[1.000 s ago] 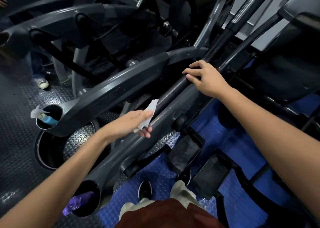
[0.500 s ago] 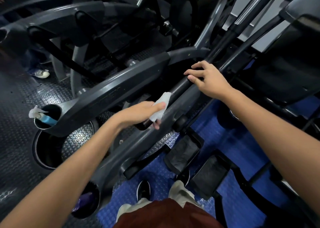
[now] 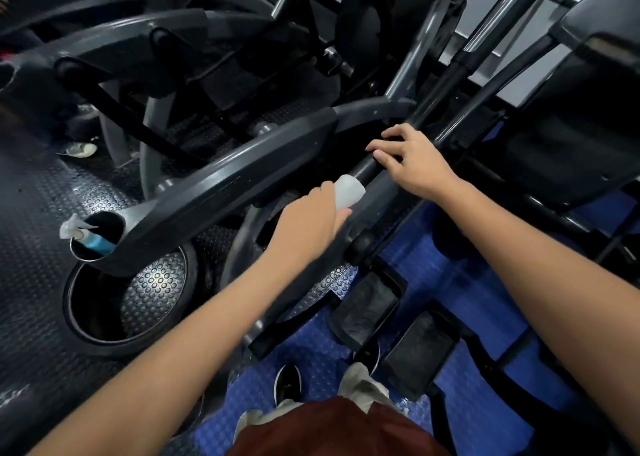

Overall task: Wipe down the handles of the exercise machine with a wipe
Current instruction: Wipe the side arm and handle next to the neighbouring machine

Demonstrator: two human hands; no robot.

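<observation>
Within the last second, the person's left hand had carried the white wipe up from below and wrapped it around the black handle of the exercise machine, fingers curled, gripping it there. The right hand had stayed on the bar just above, fingers loosely draped, steadying it. Wiping looked freshly begun.

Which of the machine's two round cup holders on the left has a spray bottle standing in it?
The upper cup holder, at the end of the grey arm, holds the blue spray bottle. The larger ring below shows only floor through it.
</observation>
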